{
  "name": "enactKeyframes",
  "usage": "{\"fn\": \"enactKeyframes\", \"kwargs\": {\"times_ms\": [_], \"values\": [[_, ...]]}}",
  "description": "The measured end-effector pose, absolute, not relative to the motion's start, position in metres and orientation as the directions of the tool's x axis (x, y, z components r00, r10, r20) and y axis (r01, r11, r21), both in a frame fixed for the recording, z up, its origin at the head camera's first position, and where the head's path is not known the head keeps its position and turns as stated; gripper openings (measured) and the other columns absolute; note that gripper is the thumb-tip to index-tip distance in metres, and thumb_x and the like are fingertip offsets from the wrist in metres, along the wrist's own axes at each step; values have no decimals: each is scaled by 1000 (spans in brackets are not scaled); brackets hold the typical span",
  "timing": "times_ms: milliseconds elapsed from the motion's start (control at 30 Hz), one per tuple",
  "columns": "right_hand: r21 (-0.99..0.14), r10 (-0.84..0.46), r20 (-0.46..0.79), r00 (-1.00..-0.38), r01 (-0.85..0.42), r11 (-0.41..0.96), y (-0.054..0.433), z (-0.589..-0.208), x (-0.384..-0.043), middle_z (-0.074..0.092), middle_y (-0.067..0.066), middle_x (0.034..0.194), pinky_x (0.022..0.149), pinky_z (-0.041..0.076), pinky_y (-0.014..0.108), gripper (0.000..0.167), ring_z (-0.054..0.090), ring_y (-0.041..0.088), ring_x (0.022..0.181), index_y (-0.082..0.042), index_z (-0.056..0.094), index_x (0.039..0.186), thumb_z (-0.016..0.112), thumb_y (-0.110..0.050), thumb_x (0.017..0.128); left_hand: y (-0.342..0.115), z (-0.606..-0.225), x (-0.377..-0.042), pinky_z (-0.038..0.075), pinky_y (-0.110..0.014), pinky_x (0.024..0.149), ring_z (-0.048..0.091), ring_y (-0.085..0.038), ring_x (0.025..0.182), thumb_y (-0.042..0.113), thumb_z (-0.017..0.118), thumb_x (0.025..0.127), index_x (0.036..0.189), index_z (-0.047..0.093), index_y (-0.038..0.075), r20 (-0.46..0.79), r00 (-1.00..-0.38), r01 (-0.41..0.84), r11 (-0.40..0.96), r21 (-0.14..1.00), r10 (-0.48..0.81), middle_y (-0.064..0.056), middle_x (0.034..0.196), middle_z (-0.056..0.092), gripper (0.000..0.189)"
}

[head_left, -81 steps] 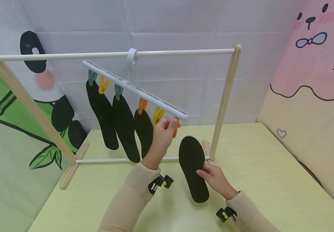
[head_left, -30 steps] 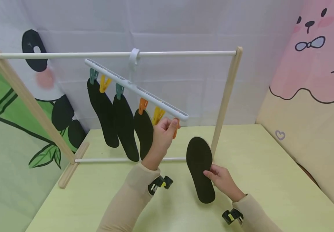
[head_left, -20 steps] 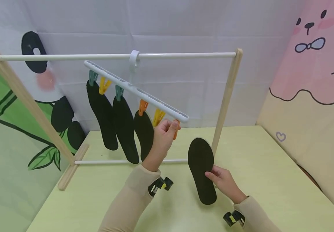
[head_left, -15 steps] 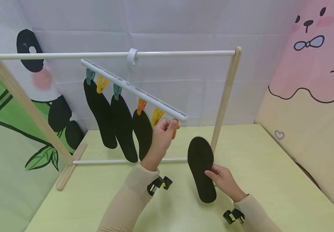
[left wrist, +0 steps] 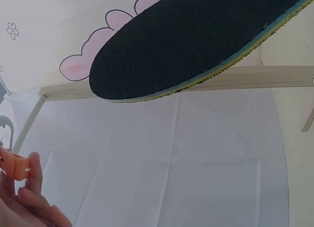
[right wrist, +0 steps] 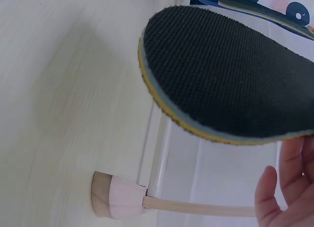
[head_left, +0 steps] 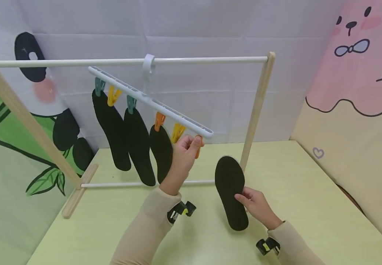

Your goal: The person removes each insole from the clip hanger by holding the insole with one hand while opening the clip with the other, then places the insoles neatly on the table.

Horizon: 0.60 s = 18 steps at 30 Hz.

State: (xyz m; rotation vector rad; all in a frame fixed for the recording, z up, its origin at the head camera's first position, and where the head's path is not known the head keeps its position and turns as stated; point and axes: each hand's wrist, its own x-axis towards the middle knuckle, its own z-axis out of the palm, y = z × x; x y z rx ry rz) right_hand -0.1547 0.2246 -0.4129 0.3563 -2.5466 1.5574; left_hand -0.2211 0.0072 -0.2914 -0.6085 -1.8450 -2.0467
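Observation:
My left hand (head_left: pixel 181 162) pinches the orange clothespin (head_left: pixel 198 150) at the near right end of a white clip hanger (head_left: pixel 147 99). My right hand (head_left: pixel 258 207) holds a black insole (head_left: pixel 229 180) by its right edge, upright above the table and apart from the hanger. In the right wrist view the insole (right wrist: pixel 221 74) shows a grey and yellow edge. Three more black insoles hang from the hanger: one far left (head_left: pixel 109 129), one in the middle (head_left: pixel 138 147), one partly behind my left wrist (head_left: pixel 161 149). Two yellow clothespins (head_left: pixel 113 96) hang with nothing visible in them.
A drying rack with a white top bar (head_left: pixel 210 59) and wooden legs (head_left: pixel 257 106) stands on the pale table (head_left: pixel 310 206). The hanger's hook (head_left: pixel 148 65) sits over the bar. A white cloth backdrop (head_left: pixel 197 33) hangs behind, and printed cartoon walls flank both sides.
Over the earlier frames my right hand has moved a little to the right with the insole. My left hand keeps its grip on the orange clothespin. The head view has shifted slightly.

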Motion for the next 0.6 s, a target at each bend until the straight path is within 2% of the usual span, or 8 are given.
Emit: {"fn": "enactKeyframes", "kwargs": {"times_ms": [100, 267, 600], "values": [[-853, -118, 242, -963, -269, 448, 226, -413, -154, 69, 12, 88, 68, 48, 27, 14, 55, 9, 75, 7, 66, 98, 63, -6, 92, 7, -292, -221, 24, -20, 47, 34, -5, 46, -1, 55, 95, 82, 54, -18, 501, -864, 494, -117, 862, 45, 5, 51, 41, 21], [-841, -113, 259, -959, -281, 462, 228, -413, -154, 70, 12, 90, 73, 51, 28, 14, 60, 8, 80, 7, 66, 99, 62, -5, 92, 7, -291, -221, 24, -20, 47, 34, -5, 46, -1, 54, 95, 83, 53, -18, 506, -861, 498, -121, 859, 46, 5, 51, 42, 21], [-810, -110, 293, -950, -308, 499, 235, -414, -153, 71, 11, 89, 74, 52, 29, 12, 63, 9, 82, 5, 67, 97, 63, -4, 91, 8, -292, -222, 24, -20, 46, 35, -5, 46, -1, 54, 96, 83, 52, -18, 508, -860, 498, -135, 856, 51, 6, 51, 42, 22]]}}
